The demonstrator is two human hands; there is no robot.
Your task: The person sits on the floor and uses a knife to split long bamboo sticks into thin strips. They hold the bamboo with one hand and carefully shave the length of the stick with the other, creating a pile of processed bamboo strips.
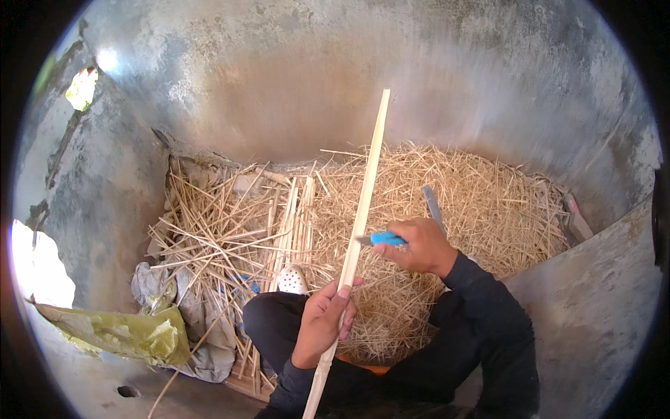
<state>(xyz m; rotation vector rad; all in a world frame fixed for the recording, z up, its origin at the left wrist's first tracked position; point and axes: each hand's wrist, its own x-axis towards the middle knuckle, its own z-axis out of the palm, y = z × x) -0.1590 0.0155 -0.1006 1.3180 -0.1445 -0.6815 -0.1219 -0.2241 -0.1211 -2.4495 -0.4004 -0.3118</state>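
Clasping a long pale strip [366, 188], the left hand [326, 318] has its fingers curled round it, with the thumb laid along its face and the fingertips showing at its right edge. The strip runs aslant through this grip, its narrow far end up before the grey wall [447, 77] and its near end passing over the dark-clad lap to the lower edge of view. The right hand [422, 246] is clamped on a blue-handled knife [388, 239], fingers folded about the handle and knuckles uppermost; the undersides of those fingers are hidden. The knife's blurred grey blade points left and meets the strip's right edge in view, above the left hand; whether it bites into the surface I cannot tell. Just beyond the right hand, a flat grey bar [431, 202] lies on a broad heap of straw-coloured shavings [488, 202]. Loose thin sticks [209, 227] lie crisscrossed to the left, near a white perforated shoe [292, 280].
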